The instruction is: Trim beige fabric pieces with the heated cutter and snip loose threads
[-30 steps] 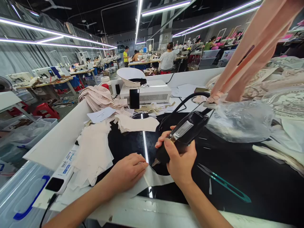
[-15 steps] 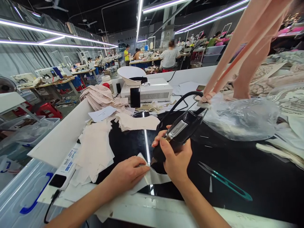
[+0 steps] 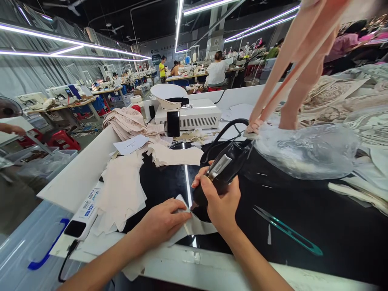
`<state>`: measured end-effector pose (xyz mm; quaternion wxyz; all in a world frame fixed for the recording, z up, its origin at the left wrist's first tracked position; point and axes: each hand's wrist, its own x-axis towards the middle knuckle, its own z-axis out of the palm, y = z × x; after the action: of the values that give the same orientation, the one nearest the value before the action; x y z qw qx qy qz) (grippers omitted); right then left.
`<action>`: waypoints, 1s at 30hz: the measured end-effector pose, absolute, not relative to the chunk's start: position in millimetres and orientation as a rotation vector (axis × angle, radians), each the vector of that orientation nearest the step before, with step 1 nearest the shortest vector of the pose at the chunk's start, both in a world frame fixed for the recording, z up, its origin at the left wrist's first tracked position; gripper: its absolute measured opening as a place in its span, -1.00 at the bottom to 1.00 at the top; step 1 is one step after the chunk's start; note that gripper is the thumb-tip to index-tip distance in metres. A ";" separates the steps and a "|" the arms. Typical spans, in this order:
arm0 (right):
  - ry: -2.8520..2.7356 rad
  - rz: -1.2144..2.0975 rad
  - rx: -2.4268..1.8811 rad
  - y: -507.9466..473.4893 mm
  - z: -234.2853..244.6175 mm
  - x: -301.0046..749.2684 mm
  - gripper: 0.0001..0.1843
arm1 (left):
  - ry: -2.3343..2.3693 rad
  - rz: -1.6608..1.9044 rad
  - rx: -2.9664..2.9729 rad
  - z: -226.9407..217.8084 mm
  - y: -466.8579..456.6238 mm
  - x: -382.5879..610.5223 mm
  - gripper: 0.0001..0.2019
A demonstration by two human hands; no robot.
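Note:
My right hand (image 3: 222, 202) is closed around a black corded hand tool (image 3: 233, 158) with a silver plate on its side. The tool tilts down toward the black board, its lower end near a pale fabric piece (image 3: 201, 227). My left hand (image 3: 163, 220) holds that fabric piece against the board at the front edge, fingers close together and thumb pointing at the tool. The tool's tip is partly hidden by my right hand. Peach fabric strips (image 3: 274, 89) are knotted at the tool's cord end and run upward. Green-handled tweezers (image 3: 291, 232) lie to the right of my right hand.
Stacked pale fabric pieces (image 3: 121, 190) and a white power strip (image 3: 86, 212) lie left. Behind stand a phone (image 3: 173, 123) and a white box (image 3: 200, 115). A clear plastic bag (image 3: 309, 151) sits right. A person's hand (image 3: 12, 129) shows at far left.
The black tool and my right hand have shifted slightly left, and the peach strips swing left with them. My left hand stays on the fabric. A person has come into view at far left.

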<state>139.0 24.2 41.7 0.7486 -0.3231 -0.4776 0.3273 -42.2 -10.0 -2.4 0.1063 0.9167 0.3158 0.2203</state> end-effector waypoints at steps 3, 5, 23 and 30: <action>-1.021 0.721 -0.698 21.8 44.9 141.3 -0.77 | 0.914 0.668 2.703 -4.6 -9.6 -43.5 -0.74; -1.002 0.729 -0.687 19.3 47.0 142.8 -0.71 | 0.900 0.683 2.706 -5.4 -9.5 -44.0 -0.74; -0.956 0.727 -0.707 3.3 56.1 162.5 -0.64 | 0.843 0.762 2.785 5.0 -11.7 -40.1 -0.78; -1.000 0.684 -0.770 -11.7 47.0 183.5 -0.62 | 0.829 0.742 2.715 4.0 -20.2 -23.6 -0.75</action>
<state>183.5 -11.7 47.0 0.7532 -0.3528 -0.4583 0.3134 -23.6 -20.2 4.0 0.1033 0.9203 0.2811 0.2517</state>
